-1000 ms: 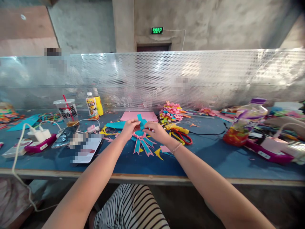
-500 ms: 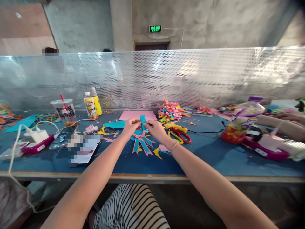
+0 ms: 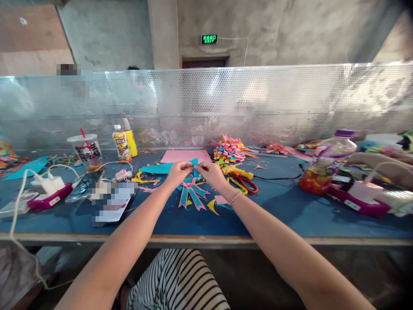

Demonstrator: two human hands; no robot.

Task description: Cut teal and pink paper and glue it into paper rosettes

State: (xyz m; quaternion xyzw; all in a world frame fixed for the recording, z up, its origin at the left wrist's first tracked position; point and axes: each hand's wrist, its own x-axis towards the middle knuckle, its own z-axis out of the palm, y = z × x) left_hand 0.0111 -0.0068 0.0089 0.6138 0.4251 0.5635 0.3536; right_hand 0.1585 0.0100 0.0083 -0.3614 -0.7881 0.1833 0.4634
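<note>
A small blue strip [image 3: 195, 162], of foam or paper, stands between my fingertips above the table. My left hand [image 3: 179, 173] pinches it from the left. From the other side my right hand [image 3: 210, 174], with a bracelet at the wrist, pinches it too. Just below lie pink-and-blue ribbon-like pieces [image 3: 192, 196] with notched ends, fanned toward me. Beyond my left hand is a larger blue sheet [image 3: 158, 168]. A pink sheet [image 3: 185, 156] lies flat behind both hands. Right of my right hand rest scissors with red handles [image 3: 251, 186] and a yellow glue gun [image 3: 240, 173].
A pile of pink, yellow and blue bows [image 3: 229, 150] sits at the back. Left are a phone [image 3: 84, 186], a cup [image 3: 85, 150], a bottle [image 3: 121, 144] and a power strip [image 3: 50, 199]. Right stands a large bottle [image 3: 325, 165] near another person's arm [image 3: 380, 161]. A perforated metal screen [image 3: 274, 99] closes the back.
The blue strip sits slightly lower and tilts a little differently between my fingers. Both hands keep pinching it. At the right, the other person's arm has shifted.
</note>
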